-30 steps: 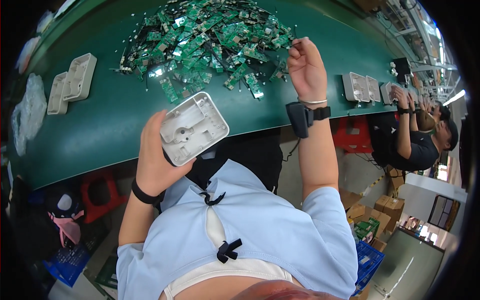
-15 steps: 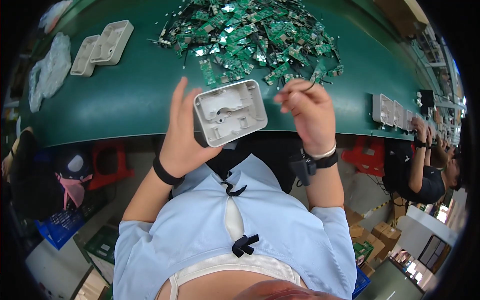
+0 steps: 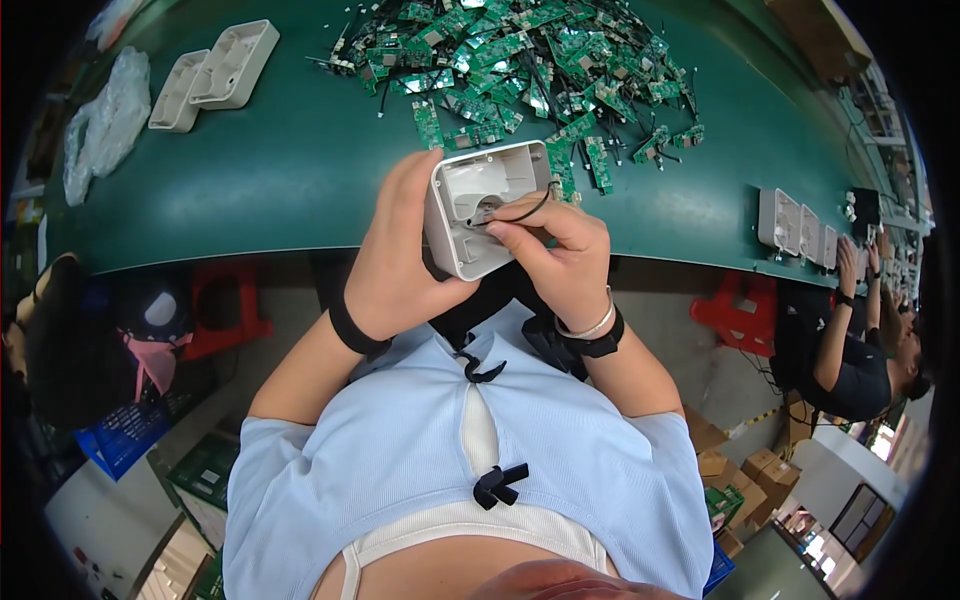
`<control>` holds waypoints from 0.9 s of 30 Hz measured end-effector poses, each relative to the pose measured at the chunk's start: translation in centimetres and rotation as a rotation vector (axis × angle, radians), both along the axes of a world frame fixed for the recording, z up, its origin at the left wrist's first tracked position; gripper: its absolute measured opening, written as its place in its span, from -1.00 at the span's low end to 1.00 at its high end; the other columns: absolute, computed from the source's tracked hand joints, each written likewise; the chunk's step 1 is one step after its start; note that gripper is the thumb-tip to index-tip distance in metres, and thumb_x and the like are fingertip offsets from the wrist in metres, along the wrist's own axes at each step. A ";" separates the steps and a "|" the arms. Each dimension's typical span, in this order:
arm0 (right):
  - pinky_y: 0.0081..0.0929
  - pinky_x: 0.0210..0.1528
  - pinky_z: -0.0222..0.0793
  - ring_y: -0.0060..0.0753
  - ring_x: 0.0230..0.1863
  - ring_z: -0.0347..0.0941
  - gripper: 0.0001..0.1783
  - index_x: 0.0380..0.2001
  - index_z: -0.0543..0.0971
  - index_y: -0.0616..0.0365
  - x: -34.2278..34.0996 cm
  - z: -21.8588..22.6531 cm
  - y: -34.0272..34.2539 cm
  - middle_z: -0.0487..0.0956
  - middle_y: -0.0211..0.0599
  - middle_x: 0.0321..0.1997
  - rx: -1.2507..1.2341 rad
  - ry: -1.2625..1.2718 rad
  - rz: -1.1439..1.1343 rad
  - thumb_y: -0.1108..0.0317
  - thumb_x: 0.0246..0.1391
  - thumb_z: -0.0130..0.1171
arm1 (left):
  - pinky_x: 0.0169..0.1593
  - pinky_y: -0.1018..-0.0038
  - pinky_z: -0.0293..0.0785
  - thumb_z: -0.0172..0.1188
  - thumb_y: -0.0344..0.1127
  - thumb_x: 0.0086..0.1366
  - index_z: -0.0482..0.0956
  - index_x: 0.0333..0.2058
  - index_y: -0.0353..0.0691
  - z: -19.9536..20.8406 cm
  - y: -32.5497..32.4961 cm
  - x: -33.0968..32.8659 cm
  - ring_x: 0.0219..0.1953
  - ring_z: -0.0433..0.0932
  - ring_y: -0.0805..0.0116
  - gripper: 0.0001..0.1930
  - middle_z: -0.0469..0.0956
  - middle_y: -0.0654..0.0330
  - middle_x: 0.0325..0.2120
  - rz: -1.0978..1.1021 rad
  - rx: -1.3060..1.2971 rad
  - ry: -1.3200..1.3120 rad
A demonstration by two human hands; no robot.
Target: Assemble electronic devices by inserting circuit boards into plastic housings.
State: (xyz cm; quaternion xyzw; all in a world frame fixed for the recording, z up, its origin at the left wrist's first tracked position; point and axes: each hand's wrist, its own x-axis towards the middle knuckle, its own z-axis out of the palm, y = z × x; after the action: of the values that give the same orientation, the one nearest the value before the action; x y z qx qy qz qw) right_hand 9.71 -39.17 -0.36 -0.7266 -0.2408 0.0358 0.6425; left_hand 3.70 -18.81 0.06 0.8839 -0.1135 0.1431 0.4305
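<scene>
My left hand (image 3: 398,262) grips an off-white plastic housing (image 3: 505,170) by its left side, thumb beneath, its open side tilted toward me. Inside it show moulded ribs and a rounded recess. My right hand (image 3: 568,258) reaches over the housing's right edge and pinches a thin black cable (image 3: 541,206) between thumb and forefinger. The cable's end is down inside the housing by the recess; my fingertips partly cover that spot. From my fingers the cable arcs up toward a green circuit board (image 3: 562,172) just beyond the housing; their join is hard to see.
A large heap of green circuit boards (image 3: 520,65) with black cables lies on the green table (image 3: 260,190). Two off-white housings (image 3: 232,65) and a clear plastic bag (image 3: 108,120) are at the left. More housings (image 3: 780,218) stand at the right, near a co-worker (image 3: 850,370).
My right hand has moved left and down from beside the housing, bringing the cable into it. The housing has shifted slightly right and tilted. A board has been drawn nearer from the heap.
</scene>
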 end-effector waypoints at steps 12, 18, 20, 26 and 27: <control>-0.48 -0.17 0.53 -0.32 -0.25 0.73 -0.85 -0.31 0.76 0.24 -0.5 -0.7 0.6 0.80 -0.23 -0.23 0.026 0.003 -0.068 0.59 0.00 0.48 | 0.40 0.08 0.34 0.53 -0.43 -0.06 0.06 0.47 -0.33 0.0 -0.2 -0.1 0.38 0.30 -0.27 0.13 0.24 -0.22 0.34 0.004 -0.005 0.008; -0.45 -0.20 0.48 -0.28 -0.32 0.70 -0.85 -0.34 0.75 0.21 -0.2 -0.8 0.6 0.80 -0.27 -0.25 -0.199 -0.361 -0.138 0.57 -0.04 0.50 | 0.38 0.10 0.36 0.51 -0.46 -0.05 0.06 0.46 -0.33 -0.2 -0.2 -0.2 0.37 0.31 -0.25 0.11 0.23 -0.22 0.33 0.012 -0.022 -0.012; -0.44 -0.21 0.46 -0.28 -0.33 0.68 -0.86 -0.37 0.75 0.19 -0.4 -0.8 0.8 0.79 -0.29 -0.27 -0.213 -0.381 -0.129 0.55 -0.05 0.51 | 0.38 0.10 0.37 0.51 -0.46 -0.04 0.06 0.46 -0.33 -0.3 -0.4 -0.2 0.36 0.32 -0.25 0.10 0.23 -0.22 0.33 0.006 -0.037 -0.015; -0.42 -0.23 0.44 -0.24 -0.33 0.64 -0.85 -0.34 0.74 0.15 -0.4 0.0 0.7 0.77 -0.33 -0.29 -0.381 -0.451 -0.037 0.51 -0.04 0.50 | 0.36 0.11 0.39 0.51 -0.46 0.00 0.06 0.47 -0.31 -1.2 -0.5 -0.3 0.38 0.32 -0.26 0.08 0.21 -0.23 0.35 0.010 -0.197 0.050; -0.41 -0.23 0.44 -0.23 -0.32 0.63 -0.84 -0.33 0.74 0.14 -0.2 0.5 0.6 0.76 -0.34 -0.29 -0.434 -0.485 -0.019 0.50 -0.03 0.49 | 0.36 0.11 0.39 0.51 -0.46 0.00 0.06 0.47 -0.31 -1.3 -0.4 -0.3 0.38 0.32 -0.26 0.08 0.21 -0.23 0.35 0.008 -0.198 0.049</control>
State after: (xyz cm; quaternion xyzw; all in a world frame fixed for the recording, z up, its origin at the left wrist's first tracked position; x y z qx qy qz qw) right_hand 9.48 -38.59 0.14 -0.8362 -0.3670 -0.0938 0.3966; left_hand 3.39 -19.21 -1.23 0.8407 -0.0847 0.1336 0.5179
